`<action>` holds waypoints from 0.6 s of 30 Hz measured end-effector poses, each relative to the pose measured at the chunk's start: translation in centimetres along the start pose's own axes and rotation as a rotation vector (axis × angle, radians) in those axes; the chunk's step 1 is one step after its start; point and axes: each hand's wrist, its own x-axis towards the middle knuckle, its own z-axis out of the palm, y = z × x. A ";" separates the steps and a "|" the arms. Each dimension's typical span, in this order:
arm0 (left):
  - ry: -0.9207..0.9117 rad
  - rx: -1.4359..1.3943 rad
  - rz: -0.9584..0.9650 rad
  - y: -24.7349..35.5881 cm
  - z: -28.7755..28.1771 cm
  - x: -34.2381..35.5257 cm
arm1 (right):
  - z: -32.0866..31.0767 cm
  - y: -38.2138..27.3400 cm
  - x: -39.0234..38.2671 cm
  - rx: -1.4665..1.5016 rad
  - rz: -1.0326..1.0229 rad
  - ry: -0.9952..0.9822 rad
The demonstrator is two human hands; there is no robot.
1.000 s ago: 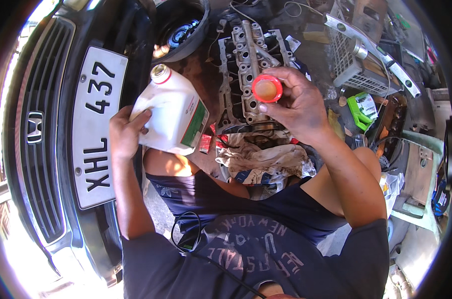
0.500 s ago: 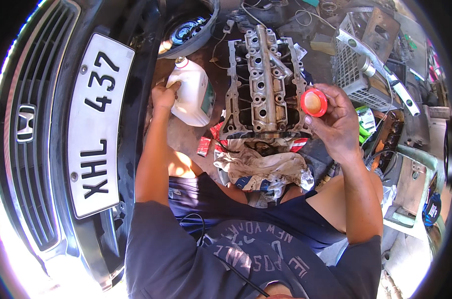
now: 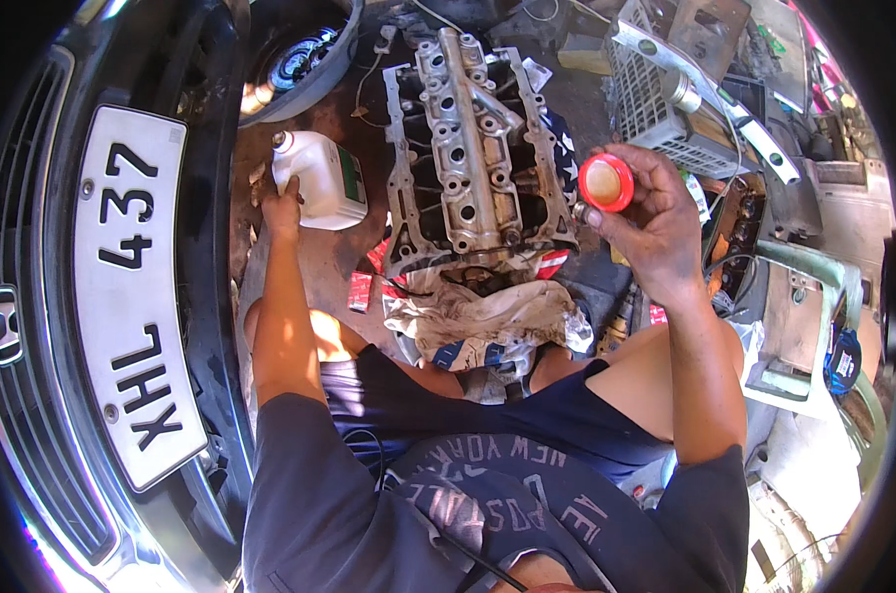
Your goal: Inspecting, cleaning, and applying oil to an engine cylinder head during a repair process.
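Observation:
My left hand (image 3: 282, 210) is closed on the handle side of a white plastic jug (image 3: 319, 190) with a green label. The jug leans, its neck toward the far left; whether it touches the floor I cannot tell. My right hand (image 3: 655, 232) pinches a small round red cap (image 3: 607, 183) between thumb and fingers, its tan inner face turned up toward me. Between my hands lies a metal engine block (image 3: 400, 212) with a cylinder-head part (image 3: 468, 178) on top. The cap is held to the right of it.
Stained cloth (image 3: 502, 316) lies at the engine's near end, beside a small red box (image 3: 360, 292). A car's front bumper (image 3: 211, 326) borders the left. A grey basin (image 3: 334, 74) stands far left, a grey crate (image 3: 655, 109) far right, and a pale green chair frame (image 3: 799, 385) at right.
The view has shifted, so the engine and car appear farther left. My left hand has turned the jug to lean more sideways. My right hand, still holding the cap, is farther right of the engine.

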 end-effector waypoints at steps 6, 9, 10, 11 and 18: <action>0.039 0.609 0.019 1.4 -0.8 0.8 | -0.1 1.4 0.7 0.022 -0.031 -0.028; -0.062 0.686 -0.073 3.5 -0.7 0.6 | -0.2 2.3 0.5 -0.060 -0.063 -0.068; -0.067 0.688 -0.062 4.4 -0.5 0.4 | -0.5 2.5 0.3 -0.058 -0.064 -0.057; -0.101 0.734 -0.081 5.1 -0.8 0.4 | -0.6 2.8 0.2 -0.077 -0.062 -0.065; -0.241 0.761 -0.121 7.4 -0.8 -1.2 | -2.5 4.3 -1.6 -0.170 -0.040 -0.060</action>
